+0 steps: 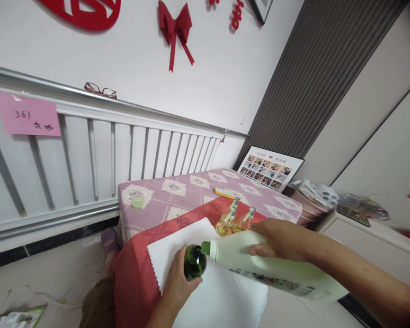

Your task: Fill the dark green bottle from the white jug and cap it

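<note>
Left grip (178, 279) of mine is clamped round the dark green bottle (194, 265), thumb along its near side and fingers along its far side, and my right grip (276, 238) is closed on the large pale green jug (259, 262) from above, its thumb lying across the near face. I have the jug tipped almost flat, so its green spout (205, 248) meets the mouth of the bottle; I cannot tell whether anything is flowing. Bottle and jug neck are over a white scallop-edged mat (222, 296), towards the near edge of the surface (153, 207). Under the mat is a red cloth (133, 269), which drops over the surface's left edge. Just beyond the jug a cluster of pump dispensers (232, 212) stands on the red cloth, partly hidden by the jug and my right grip. Past them, nearer the far edge, I see a yellow box (226, 193) lying flat, and close to the far left corner sits a pale green cap (137, 202). A photo board (269, 166) leans by the far right corner, and a white radiator (121, 155) lines the far edge.
</note>
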Motion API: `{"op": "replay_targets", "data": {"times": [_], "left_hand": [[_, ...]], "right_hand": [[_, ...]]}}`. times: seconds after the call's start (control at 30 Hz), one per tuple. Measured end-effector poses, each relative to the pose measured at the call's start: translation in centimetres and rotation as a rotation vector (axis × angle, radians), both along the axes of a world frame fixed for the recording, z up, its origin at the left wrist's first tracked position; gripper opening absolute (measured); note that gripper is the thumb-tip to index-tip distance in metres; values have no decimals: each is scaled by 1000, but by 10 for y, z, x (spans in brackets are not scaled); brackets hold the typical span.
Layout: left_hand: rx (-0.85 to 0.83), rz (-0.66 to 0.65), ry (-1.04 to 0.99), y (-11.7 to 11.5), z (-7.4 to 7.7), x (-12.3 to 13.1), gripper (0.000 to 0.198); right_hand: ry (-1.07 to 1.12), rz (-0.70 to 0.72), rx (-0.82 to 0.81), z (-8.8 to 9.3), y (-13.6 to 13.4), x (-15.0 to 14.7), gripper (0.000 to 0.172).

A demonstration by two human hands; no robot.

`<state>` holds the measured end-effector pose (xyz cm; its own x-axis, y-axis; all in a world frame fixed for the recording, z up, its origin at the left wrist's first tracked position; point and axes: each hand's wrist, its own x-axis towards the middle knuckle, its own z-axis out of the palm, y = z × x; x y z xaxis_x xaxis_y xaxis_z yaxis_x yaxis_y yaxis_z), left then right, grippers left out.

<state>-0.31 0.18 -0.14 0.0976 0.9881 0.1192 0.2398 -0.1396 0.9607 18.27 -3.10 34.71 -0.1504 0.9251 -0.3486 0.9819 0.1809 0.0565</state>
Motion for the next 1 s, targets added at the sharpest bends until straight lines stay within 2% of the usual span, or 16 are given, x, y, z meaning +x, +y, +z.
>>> {"op": "replay_targets", "data": {"times": [0.53,0.7,1.0], "left_hand": [[20,1,9,2,-7,2,99],[32,7,-10,1,-7,1,97],[14,-3,-2,1,-3,1,98]], "right_hand": [[-12,-2,1,-6,3,7,36],[5,1,-14,0,0,1,30],[1,5,-12,5,-4,-4,30]]}}
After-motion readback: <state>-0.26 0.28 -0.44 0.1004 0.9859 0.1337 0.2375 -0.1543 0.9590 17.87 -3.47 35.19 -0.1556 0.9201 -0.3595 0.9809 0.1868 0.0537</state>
